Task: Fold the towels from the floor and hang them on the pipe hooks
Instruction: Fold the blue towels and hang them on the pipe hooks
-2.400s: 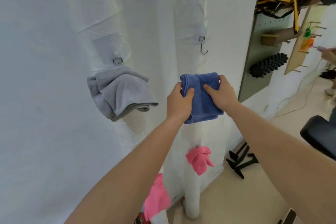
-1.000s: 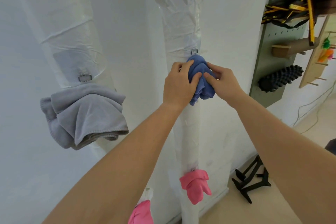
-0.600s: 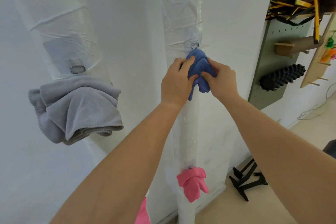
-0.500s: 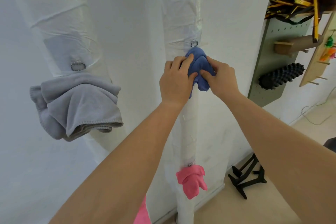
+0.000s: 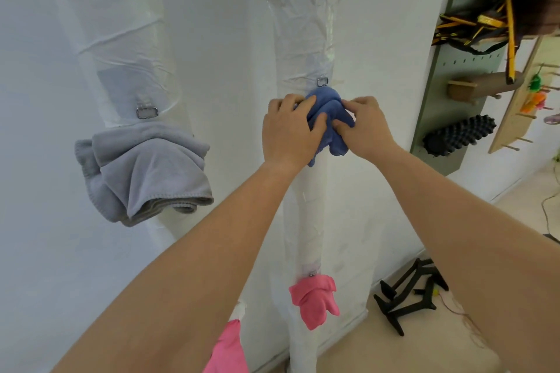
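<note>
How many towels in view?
4: grey towel on left pipe; blue towel at upper hook of middle pipe; pink towel on its lower hook; second pink towel at bottom edge, partly hidden.

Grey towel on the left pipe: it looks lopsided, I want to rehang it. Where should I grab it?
Probably pinch the grey towel at its bunched top, just under the metal hook, coming from the front: the folds gather there, while the layered lower edges hang loose.

Blue towel (image 5: pixel 327 113) lifted to pipe hook (image 5: pixel 322 82), bunched beneath it; left hand (image 5: pixel 289 130), right hand (image 5: pixel 365 127) closer together
</note>
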`<state>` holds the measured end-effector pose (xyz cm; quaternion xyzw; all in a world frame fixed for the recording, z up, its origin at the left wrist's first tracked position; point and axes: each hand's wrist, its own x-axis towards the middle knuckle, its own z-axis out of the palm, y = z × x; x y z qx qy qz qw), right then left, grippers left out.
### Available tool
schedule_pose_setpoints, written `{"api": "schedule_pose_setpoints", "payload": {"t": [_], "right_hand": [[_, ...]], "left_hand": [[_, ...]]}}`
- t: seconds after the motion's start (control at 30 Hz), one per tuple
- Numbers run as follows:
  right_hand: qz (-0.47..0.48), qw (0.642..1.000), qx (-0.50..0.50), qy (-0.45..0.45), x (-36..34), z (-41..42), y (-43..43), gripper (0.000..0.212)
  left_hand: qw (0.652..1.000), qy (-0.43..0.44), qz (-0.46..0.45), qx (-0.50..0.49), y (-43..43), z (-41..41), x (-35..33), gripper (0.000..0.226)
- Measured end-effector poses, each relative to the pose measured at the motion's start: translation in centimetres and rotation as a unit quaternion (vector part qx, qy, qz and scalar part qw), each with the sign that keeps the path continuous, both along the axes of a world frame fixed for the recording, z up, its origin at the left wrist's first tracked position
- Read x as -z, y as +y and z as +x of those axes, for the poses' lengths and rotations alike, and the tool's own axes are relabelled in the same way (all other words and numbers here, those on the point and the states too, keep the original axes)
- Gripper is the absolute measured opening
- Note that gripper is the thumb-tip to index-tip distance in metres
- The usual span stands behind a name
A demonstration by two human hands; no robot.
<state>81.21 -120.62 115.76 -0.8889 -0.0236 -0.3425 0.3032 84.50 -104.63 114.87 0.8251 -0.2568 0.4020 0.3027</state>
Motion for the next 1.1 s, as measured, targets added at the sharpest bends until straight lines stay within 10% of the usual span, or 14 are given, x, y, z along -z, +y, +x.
{"api": "schedule_pose_setpoints", "payload": {"t": [0.2,0.47,0.83,1.1], "right_hand": [[0.027,0.997,-0.066,0.042,-2.0,-0.7,0.8,0.048],[0.072,0.996,-0.008,-0.043,0.6,0.9,1.3,0.052],[-0.012,0.998,0.043,0.052,-3.1,-2.6,2.2,0.014],[-0.106,0.981,0.110,0.116,-4.1,-8.7,5.0,0.033]], "left_hand": [[0.997,0.035,0.016,0.065,0.1,0.0,-1.4,0.029],[0.998,0.047,0.003,0.036,-0.3,0.5,-0.8,0.024],[0.989,0.098,0.095,0.048,2.1,-4.1,-4.6,0.028],[0.975,0.146,0.170,0.013,6.8,-9.1,-5.6,0.033]]}}
